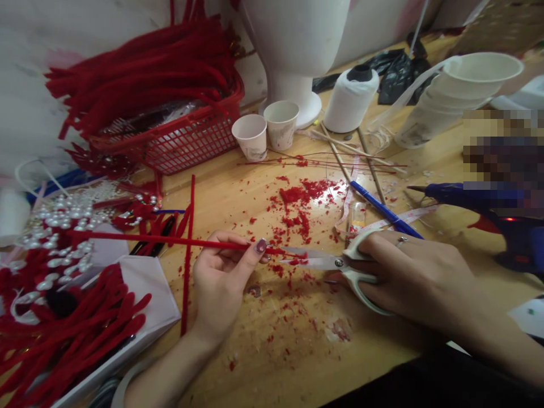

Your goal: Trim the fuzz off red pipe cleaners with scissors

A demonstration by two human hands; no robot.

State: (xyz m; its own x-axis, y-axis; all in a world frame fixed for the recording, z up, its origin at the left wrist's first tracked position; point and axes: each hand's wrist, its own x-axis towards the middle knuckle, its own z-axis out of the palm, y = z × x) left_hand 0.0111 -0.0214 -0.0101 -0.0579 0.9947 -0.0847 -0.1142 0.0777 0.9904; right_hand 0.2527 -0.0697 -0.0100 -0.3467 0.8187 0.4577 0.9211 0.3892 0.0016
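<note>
Pinched between the thumb and fingers of my left hand (pixel 225 272) is a long red fuzzy stem (pixel 157 238), which stretches to the left past the beads. My right hand (pixel 416 277) grips the pale-handled scissors (pixel 317 262), its fingers through the loops. The scissor blades are slightly apart, with the thin right end of the stem between them and red fluff on them. Loose red clippings (pixel 300 195) lie scattered on the wooden table (pixel 272 362) under and behind the blades. Another red stem (pixel 187 255) lies just left of my left hand.
A red basket (pixel 191 136) heaped with red stems stands at the back left, beside two paper cups (pixel 250 139). Pearl beads (pixel 63 226) and a white box (pixel 151 289) are at left. A thread cone (pixel 351 102), stacked cups (pixel 446 96) and a blue glue gun (pixel 467 194) are right.
</note>
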